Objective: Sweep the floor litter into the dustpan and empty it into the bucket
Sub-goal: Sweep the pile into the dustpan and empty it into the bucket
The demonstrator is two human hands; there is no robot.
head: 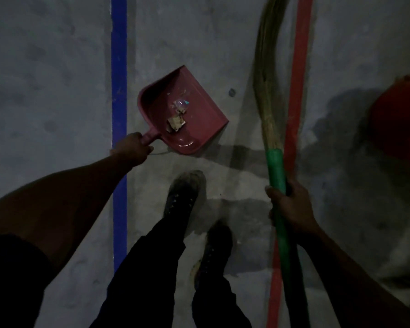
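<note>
Here your left hand (131, 147) was wrapped around the short handle of the pink dustpan (194, 114), fingers curled tight on it, arm stretched forward and down. The pan sat low over the grey concrete floor (57, 91), its open lip turned toward the far right; whether it touched the floor or hung just above it could not be told. Inside the pan lay the litter (176, 114): a pale scrap of paper or card near the handle end, a small shiny wrapper beyond it, and a few tiny flecks near the lip.

Your right hand (291, 207) gripped the green handle of the broom (269, 91), fingers closed round it, thumb on the left side of the shaft. The straw bristles ran away from you, up toward the top of the view, beside a red line (297, 91) painted on the floor. A blue line (119, 67) ran parallel to it on the left, just beside your left hand.

The red bucket (398, 119) stood at the right edge, well apart from the dustpan and only partly in view. Your two dark shoes (185, 192) stood between the lines, near the pan's handle end.
</note>
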